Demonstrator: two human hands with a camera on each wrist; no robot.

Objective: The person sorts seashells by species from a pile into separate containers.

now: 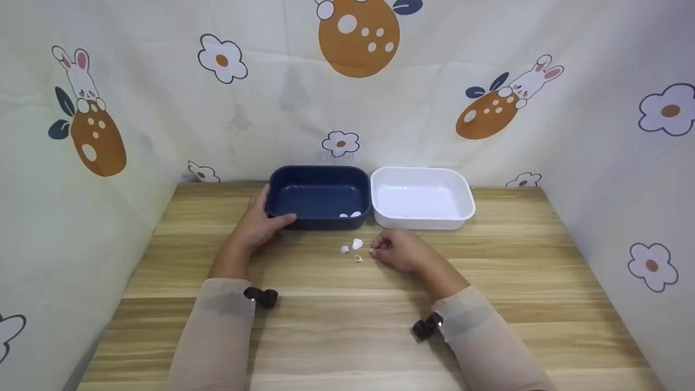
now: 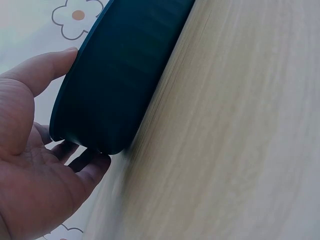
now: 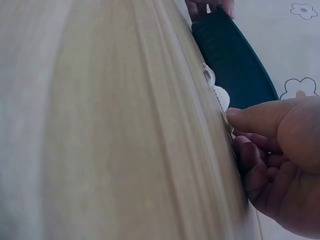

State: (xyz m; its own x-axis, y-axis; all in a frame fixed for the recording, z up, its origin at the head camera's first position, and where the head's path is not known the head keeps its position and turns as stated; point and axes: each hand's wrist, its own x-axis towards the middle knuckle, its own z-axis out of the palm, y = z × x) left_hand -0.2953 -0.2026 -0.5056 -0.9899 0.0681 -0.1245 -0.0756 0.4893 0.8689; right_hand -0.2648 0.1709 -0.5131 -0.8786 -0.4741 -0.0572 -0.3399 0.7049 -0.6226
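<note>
My left hand [image 1: 256, 222] grips the left end of a dark blue tub [image 1: 320, 223], thumb on its front rim and fingers round the side. In the left wrist view the thumb [image 2: 60, 62] lies at the rim and the fingertips at the tub's lower corner. In front of the tub, my right hand [image 1: 404, 251] pinches a small pale shell [image 1: 371, 251] between thumb and fingers, mostly hidden by them. Just left of it lie a white ribbed shell [image 1: 357, 244], a greyish shell [image 1: 345, 249] and a small pale ring-like piece [image 1: 358, 259].
Two white shells [image 1: 355, 214] lie inside the dark tub, near its front right corner. A white tub [image 1: 423, 223] stands right beside it, with a tiny dark speck inside. Behind both hangs a patterned cloth [image 1: 271, 108]; the wooden table [image 1: 336, 336] runs toward me.
</note>
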